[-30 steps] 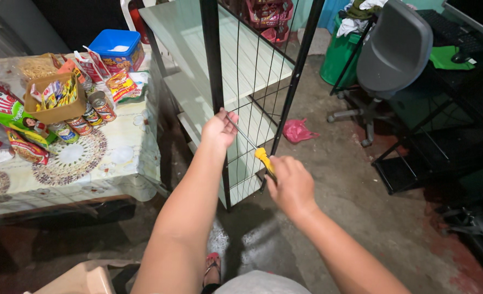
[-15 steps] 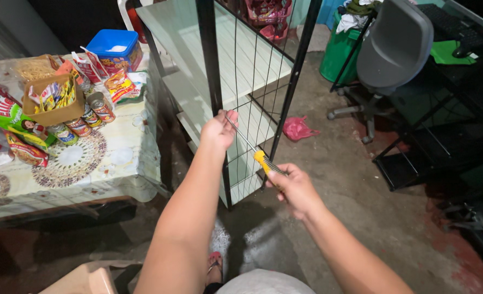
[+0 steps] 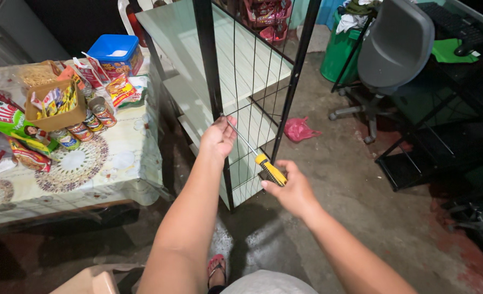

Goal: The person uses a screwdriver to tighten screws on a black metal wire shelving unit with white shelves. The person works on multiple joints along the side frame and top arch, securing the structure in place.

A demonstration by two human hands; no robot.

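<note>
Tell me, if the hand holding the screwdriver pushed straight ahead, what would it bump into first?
Probably the black post of the shelf rack: the right hand aims its screwdriver there, beside the left hand. Depth is uncertain.

Blue lidded tub point(image 3: 116, 53), green snack bag point(image 3: 5, 117), labelled tins point(image 3: 92, 121), sachet-filled brown box point(image 3: 55, 103), all on the table point(image 3: 116, 163)

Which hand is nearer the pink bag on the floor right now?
Right. The right hand grips the screwdriver handle just below and left of the pink bag; the left hand is farther left, at the black shelf post.
</note>
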